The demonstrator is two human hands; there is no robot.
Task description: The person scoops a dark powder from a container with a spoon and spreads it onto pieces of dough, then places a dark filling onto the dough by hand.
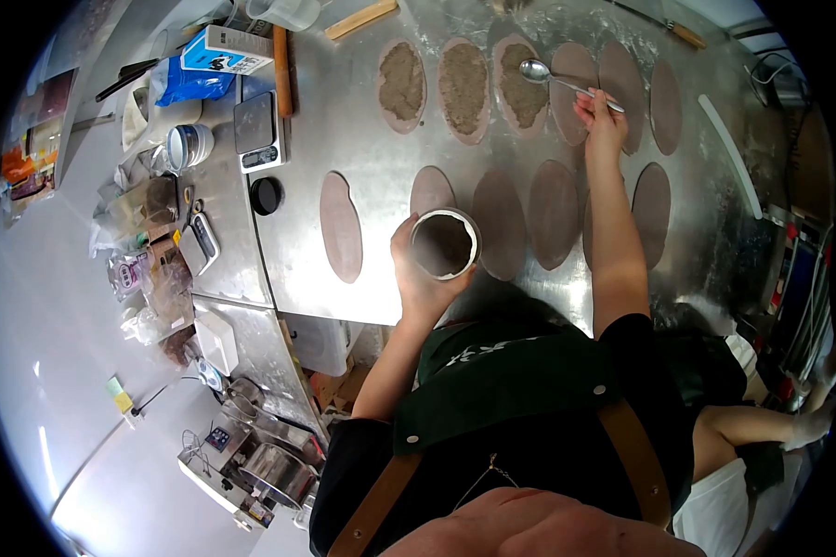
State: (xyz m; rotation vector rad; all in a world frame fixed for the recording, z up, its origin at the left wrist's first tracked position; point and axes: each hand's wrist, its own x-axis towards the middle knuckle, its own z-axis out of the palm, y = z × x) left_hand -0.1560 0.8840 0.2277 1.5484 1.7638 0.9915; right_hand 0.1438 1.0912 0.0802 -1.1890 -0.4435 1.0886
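My left hand (pixel 420 290) is wrapped round an open jar (pixel 477 243) with a white inner rim and dark brown contents. The jar overlaps a flat brownish oval of dough (pixel 432 186) in this view. In my right hand (pixel 603 119) is a metal spoon (pixel 535 71), gripped by its handle. The spoon's bowl hovers over the third oval (pixel 502 51) of the far row, which carries a grey-brown crumbly spread (pixel 520 97). Two ovals to its left, a middle one (pixel 463 137) and an outer one (pixel 402 124), bear the same spread. Several bare ovals (pixel 555 218) lie around my right forearm.
A kitchen scale (pixel 255 130), a wooden rolling pin (pixel 281 70) and a round black lid (pixel 266 195) are on the left of the steel table (pixel 306 148). A carton (pixel 228 51) stands behind them. A curved white strip (pixel 729 153) lies at right. Another person's leg (pixel 748 427) shows at lower right.
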